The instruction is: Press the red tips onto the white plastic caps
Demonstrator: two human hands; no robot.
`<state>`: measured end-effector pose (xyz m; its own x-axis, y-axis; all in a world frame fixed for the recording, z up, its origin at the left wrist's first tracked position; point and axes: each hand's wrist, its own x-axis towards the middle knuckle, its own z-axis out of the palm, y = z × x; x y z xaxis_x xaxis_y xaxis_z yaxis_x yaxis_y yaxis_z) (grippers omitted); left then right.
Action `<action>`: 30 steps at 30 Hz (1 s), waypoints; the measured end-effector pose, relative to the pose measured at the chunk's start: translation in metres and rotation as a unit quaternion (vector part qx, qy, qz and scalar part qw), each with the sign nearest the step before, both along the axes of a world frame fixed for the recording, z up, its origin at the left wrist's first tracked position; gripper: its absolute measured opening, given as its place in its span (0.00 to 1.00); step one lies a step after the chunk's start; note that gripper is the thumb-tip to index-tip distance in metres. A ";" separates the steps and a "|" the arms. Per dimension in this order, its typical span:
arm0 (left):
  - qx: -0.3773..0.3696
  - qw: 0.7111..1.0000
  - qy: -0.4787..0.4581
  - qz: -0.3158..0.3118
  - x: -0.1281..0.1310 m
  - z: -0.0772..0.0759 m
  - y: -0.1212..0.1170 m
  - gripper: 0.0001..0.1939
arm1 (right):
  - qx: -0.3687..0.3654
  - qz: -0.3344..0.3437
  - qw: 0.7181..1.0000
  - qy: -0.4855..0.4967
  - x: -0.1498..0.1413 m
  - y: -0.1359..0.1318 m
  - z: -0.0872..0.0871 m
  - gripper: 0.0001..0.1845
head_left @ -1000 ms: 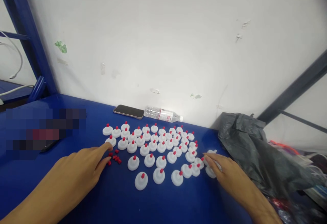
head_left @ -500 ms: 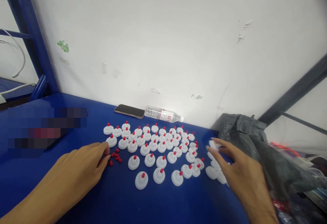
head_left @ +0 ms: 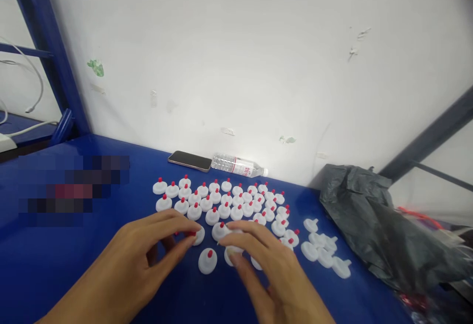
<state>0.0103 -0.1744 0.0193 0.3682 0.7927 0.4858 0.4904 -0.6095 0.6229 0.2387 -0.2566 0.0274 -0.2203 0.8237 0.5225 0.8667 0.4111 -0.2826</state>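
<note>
A plain white wall with torn scraps of tape stood behind a smooth blue desk. At the right lay a crumpled dark grey plastic bag. The right hand had just come from the right-hand cluster to the near middle, fingers curled, apparently round a translucent white funnel-shaped piece they partly hid. The left hand, also shifted inward, pinched what seemed a small red plastic cap. That put the two parts near each other, seemingly not yet joined. A clear plastic bottle lay far beside a flat black phone; its red label lettering was too small to read. Round white red-tipped pieces filled the middle; bare white spouted pieces lay right.
</note>
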 end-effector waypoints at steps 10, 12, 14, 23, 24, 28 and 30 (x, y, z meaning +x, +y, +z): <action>0.024 0.994 -0.063 -0.091 0.009 -0.010 -0.010 0.10 | 0.032 0.023 0.999 -0.035 -0.009 -0.001 -0.021 0.29; 0.016 0.994 -0.063 -0.087 0.008 -0.010 -0.010 0.10 | 0.038 0.015 0.998 -0.051 -0.008 -0.001 -0.022 0.29; 0.013 0.994 -0.060 -0.086 0.008 -0.010 -0.010 0.10 | 0.043 0.012 0.997 -0.068 -0.007 0.000 -0.024 0.29; 0.021 0.994 -0.059 -0.091 0.008 -0.008 -0.010 0.11 | 0.045 0.023 0.999 -0.001 -0.009 0.007 -0.015 0.28; 0.026 0.994 -0.058 -0.090 0.008 -0.008 -0.010 0.12 | 0.038 0.027 0.999 0.010 -0.009 0.007 -0.014 0.28; 0.051 0.993 -0.061 -0.087 0.009 -0.007 -0.010 0.12 | 0.037 0.049 0.998 0.030 -0.010 0.010 -0.009 0.27; 0.059 0.993 -0.062 -0.084 0.010 -0.007 -0.010 0.11 | 0.049 0.056 0.996 0.039 -0.011 0.011 -0.008 0.26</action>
